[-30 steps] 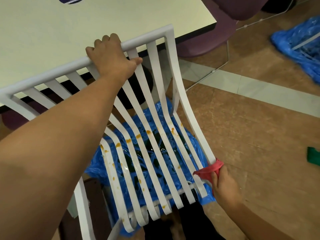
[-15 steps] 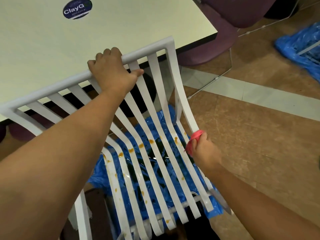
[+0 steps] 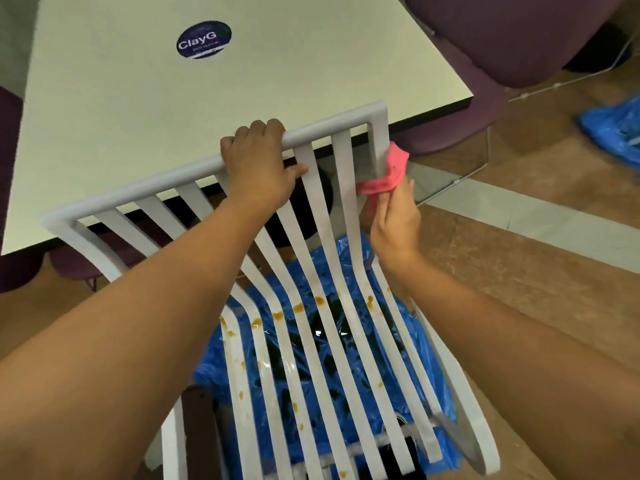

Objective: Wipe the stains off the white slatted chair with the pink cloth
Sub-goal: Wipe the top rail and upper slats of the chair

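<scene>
Nearest us, the seat end of the white slatted chair [image 3: 332, 125] curled up at its front edge. The slats ran lengthwise from that near edge, away and upward to the top rail. Blue plastic sheeting [image 3: 209, 372] showed through the gaps beneath. Orange-brown stains [image 3: 298, 308] sat in a rough band across the middle slats at the bend between seat and back, with smaller spots nearer us on the left slats. We judged these not yet wiped.

Farther up, the right hand [image 3: 394, 216] pinched the pink cloth [image 3: 391, 171] between thumb and curled fingers. The cloth was pressed to the outermost right slat, just under the top corner of the frame. The left hand [image 3: 258, 168] gripped the top rail near its middle with the fingers wrapped over it, apparently steadying the back.

Key relation: from the cloth hand, the stain band lay down the slats, toward us and slightly left. The right hand was the nearer to it and the only one free to travel, since the left was committed to the rail. We judged that a stroke should follow the slat's long axis, from rail to seat.

Beyond the rail lay the pale desk [image 3: 173, 109] with a round dark sticker [image 3: 203, 39]. A purple chair [image 3: 512, 39] stood past its far corner.
</scene>
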### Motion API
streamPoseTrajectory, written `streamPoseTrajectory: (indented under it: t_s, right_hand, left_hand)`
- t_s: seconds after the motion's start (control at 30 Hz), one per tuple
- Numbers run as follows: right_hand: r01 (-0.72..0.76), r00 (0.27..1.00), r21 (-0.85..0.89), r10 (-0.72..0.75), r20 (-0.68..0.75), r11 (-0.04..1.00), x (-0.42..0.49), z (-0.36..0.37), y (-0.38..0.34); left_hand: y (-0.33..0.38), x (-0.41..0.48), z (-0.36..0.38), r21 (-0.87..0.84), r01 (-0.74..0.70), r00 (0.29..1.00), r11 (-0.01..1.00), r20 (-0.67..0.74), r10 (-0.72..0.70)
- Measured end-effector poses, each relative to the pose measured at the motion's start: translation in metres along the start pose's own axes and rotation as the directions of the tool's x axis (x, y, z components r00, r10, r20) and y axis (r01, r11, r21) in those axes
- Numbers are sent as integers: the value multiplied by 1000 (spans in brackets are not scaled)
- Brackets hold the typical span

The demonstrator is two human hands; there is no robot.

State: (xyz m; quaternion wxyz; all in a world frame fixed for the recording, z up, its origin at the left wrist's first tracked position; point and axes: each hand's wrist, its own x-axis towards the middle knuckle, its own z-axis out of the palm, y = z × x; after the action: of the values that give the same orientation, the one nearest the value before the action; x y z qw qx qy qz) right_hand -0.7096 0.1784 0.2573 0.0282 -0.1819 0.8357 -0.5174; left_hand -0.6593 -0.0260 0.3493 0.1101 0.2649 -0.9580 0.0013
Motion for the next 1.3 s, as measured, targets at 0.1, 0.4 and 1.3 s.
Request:
streamPoseTrajectory:
  t_s: [0.1,0.4,1.3]
  right_hand:
    - [74,996,105,-67,-65,992,24,20,-38]
    - [391,911,-203,-409,-57,898,43,87,-72]
    - [544,822,-265,-569,-22,796,61,79,-107]
  left_hand:
    - [-17,-4,-9,-87,-98,994,991,45,102]
    - [-64,-19,-6,59,42,993,997,-114,-35]
    - [-59,-15,-7,3,129,985,992,-113,-127]
